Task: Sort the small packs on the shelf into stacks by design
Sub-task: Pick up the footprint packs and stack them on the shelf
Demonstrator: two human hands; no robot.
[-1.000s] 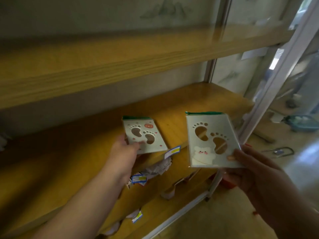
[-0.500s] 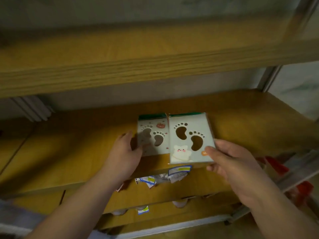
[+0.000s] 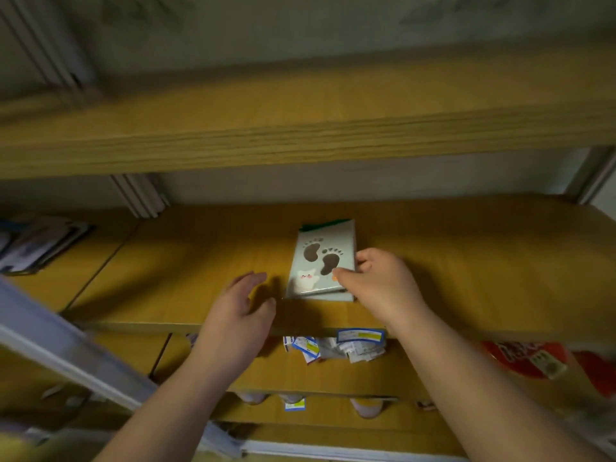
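Note:
A pale green pack (image 3: 321,261) with two dark footprints, a white bear and a green top strip lies on the wooden middle shelf (image 3: 466,261). It rests on another pack, of which only the lower edge (image 3: 333,297) shows. My right hand (image 3: 376,281) pinches the top pack's lower right corner between thumb and fingers. My left hand (image 3: 240,311) hovers just left of the stack, fingers spread, holding nothing.
An upper wooden shelf (image 3: 300,128) overhangs the working shelf. Flat items (image 3: 36,245) lie at the far left of the middle shelf. Small blue-labelled packets (image 3: 333,348) sit on the shelf below, with red packaging (image 3: 533,361) at the right. A white frame bar (image 3: 66,358) crosses lower left.
My right hand has laid its bear pack on top of the pack my left hand held. My left hand has let go and drawn back to the left.

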